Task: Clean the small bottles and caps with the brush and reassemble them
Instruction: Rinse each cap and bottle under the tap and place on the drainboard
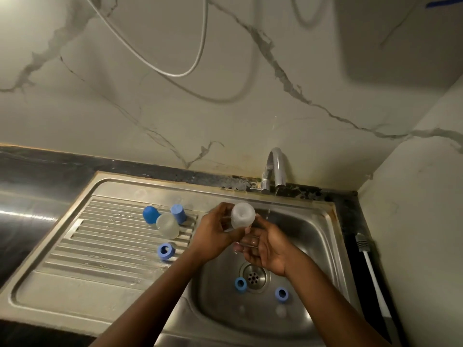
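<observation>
Our left hand (215,232) clamps the small frosted bottle (242,216), its long axis tilted up toward us. The water stream (267,214) falls just to its right. Our right hand (269,250) lies cupped just below, nearer the stream; we cannot tell whether it grips anything.

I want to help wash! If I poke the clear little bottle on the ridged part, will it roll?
Probably a little: the clear bottle looks round, though the drainboard ridges may catch it. It looks like thin plastic, so likely light. Drops show on the steel, so it may be slippery.
</observation>
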`<state>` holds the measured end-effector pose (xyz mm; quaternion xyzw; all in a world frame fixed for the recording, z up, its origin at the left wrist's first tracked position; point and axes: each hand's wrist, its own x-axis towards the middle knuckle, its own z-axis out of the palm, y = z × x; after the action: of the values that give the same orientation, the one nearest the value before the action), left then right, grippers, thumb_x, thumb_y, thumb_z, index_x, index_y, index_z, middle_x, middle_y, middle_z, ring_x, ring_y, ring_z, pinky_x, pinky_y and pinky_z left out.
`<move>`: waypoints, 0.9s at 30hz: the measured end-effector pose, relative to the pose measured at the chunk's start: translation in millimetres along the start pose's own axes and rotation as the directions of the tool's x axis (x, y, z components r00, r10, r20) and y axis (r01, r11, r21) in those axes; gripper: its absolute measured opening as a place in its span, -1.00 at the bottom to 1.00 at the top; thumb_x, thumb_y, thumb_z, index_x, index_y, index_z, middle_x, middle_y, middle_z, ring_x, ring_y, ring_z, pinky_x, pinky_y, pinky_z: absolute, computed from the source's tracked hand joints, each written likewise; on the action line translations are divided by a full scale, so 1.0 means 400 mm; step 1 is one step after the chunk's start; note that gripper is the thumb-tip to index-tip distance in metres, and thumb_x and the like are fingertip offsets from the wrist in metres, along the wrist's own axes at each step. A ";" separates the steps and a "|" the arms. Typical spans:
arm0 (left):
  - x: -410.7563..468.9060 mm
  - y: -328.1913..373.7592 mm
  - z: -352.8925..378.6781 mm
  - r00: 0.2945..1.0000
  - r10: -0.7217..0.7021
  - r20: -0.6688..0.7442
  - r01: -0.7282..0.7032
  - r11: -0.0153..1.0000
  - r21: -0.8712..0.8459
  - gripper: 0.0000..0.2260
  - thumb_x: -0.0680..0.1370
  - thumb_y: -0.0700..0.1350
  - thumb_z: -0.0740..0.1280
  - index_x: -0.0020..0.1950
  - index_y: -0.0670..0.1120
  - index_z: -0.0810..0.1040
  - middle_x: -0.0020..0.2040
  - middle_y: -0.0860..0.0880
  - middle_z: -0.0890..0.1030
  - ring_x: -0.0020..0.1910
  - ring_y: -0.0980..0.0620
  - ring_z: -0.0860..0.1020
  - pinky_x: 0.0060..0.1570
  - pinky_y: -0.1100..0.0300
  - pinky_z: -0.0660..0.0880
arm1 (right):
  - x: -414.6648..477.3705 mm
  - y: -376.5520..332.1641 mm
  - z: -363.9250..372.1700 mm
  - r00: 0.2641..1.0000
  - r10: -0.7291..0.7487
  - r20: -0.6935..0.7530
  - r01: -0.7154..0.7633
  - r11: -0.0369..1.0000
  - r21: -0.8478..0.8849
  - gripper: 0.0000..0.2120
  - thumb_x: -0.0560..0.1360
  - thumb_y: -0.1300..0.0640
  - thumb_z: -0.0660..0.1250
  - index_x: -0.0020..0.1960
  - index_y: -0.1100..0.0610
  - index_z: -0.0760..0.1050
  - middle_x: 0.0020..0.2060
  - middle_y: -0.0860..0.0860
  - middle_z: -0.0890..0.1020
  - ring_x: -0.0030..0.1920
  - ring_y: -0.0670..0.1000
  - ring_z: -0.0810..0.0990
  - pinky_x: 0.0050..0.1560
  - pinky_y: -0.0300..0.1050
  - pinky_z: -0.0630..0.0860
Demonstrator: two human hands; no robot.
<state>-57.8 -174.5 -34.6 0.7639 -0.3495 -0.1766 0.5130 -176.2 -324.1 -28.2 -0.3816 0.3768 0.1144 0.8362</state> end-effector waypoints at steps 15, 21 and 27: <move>-0.123 -0.043 -0.297 0.974 -0.142 -0.178 0.108 0.976 -0.188 -0.48 0.41 0.03 0.67 0.29 0.00 0.57 0.18 0.07 0.70 0.14 0.03 0.71 0.14 0.06 0.68 | -0.011 0.049 0.189 0.991 -0.133 0.026 0.132 0.912 -0.387 -0.59 0.64 -0.17 0.30 0.32 0.08 0.59 0.13 0.06 0.74 0.16 0.09 0.72 0.27 0.11 0.56; -0.160 -0.095 -0.431 0.945 -0.166 -0.281 0.122 0.978 -0.168 -0.54 0.40 -0.06 0.69 0.21 0.01 0.60 0.12 0.10 0.70 0.12 0.05 0.69 0.07 0.10 0.68 | 0.011 0.072 0.286 0.990 -0.134 0.043 0.139 0.888 -0.439 -0.62 0.65 -0.14 0.30 0.31 0.08 0.60 0.12 0.09 0.74 0.20 0.15 0.70 0.17 0.03 0.55; -0.177 -0.186 -0.507 0.921 -0.235 -0.312 0.194 0.968 -0.159 -0.55 0.41 -0.03 0.67 0.20 0.03 0.57 0.13 0.14 0.68 0.11 0.22 0.66 0.03 0.27 0.64 | 0.026 0.102 0.337 0.986 -0.165 0.029 0.162 0.890 -0.426 -0.66 0.65 -0.08 0.31 0.30 0.11 0.60 0.11 0.10 0.74 0.22 0.20 0.68 0.08 -0.02 0.58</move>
<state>46.9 27.1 -24.9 0.7825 -0.1617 -0.1238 0.5884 -115.4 -199.4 -0.9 -0.5862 0.3123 0.1220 0.7375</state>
